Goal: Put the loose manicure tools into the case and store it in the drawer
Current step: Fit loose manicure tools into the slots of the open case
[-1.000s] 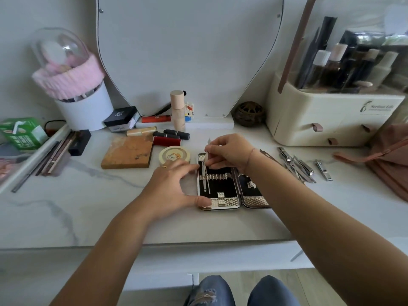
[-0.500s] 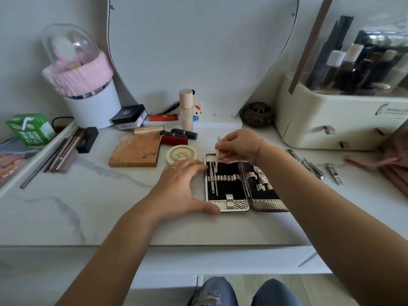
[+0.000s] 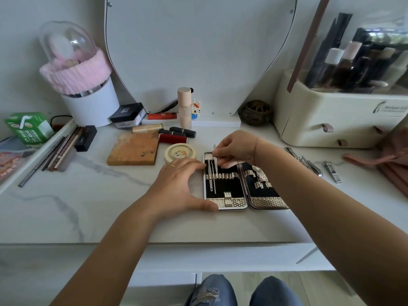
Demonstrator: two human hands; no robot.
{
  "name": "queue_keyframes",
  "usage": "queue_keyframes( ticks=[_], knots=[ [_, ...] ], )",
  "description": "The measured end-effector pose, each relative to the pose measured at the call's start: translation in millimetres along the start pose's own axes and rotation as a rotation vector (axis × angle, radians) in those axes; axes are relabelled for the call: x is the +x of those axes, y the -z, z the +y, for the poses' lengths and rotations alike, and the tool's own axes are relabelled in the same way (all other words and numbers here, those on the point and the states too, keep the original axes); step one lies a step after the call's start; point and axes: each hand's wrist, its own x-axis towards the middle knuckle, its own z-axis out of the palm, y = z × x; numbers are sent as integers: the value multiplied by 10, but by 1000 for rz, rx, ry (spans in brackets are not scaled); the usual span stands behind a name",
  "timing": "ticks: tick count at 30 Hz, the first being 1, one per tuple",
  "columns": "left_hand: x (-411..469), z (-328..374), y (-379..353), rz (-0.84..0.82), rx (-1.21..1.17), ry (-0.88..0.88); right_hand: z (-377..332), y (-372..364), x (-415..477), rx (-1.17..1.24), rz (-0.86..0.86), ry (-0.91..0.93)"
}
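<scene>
Desk (image 3: 88,206), white, marble-veined, carries open case (image 3: 229,191): black lining, scaled metallic trim. Left hand (image 3: 176,184) braces its left edge, fingers straight. Right hand (image 3: 236,149) grip pinched on thin steel tool (image 3: 216,168) at left half's loops. Loose clippers (image 3: 313,167) lie right.

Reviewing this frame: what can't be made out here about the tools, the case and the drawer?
Head view only.
- The thin tool: the grip of the right hand hides its middle, so its type is unclear.
- The loose tools: the right forearm covers some, so their count is unclear.
- The case's right half: its right edge is under that forearm.
- The drawer: cannot tell which is meant.
</scene>
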Motion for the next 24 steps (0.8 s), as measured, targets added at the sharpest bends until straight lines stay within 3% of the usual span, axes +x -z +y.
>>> queue_keyframes(
  ticks=[8, 13, 17, 24],
  knots=[
    [3, -15, -3, 6, 28, -21, -55, -48, -139, -539, 23, 38],
    [7, -21, -9, 20, 11, -46, 135, 7, -305, -629, 259, 436],
    [10, -33, -10, 13, 11, -44, 368, 32, -348, -847, 190, 497],
    [9, -37, -15, 9, 6, -41, 500, 81, -417, -980, 155, 522]
  ],
)
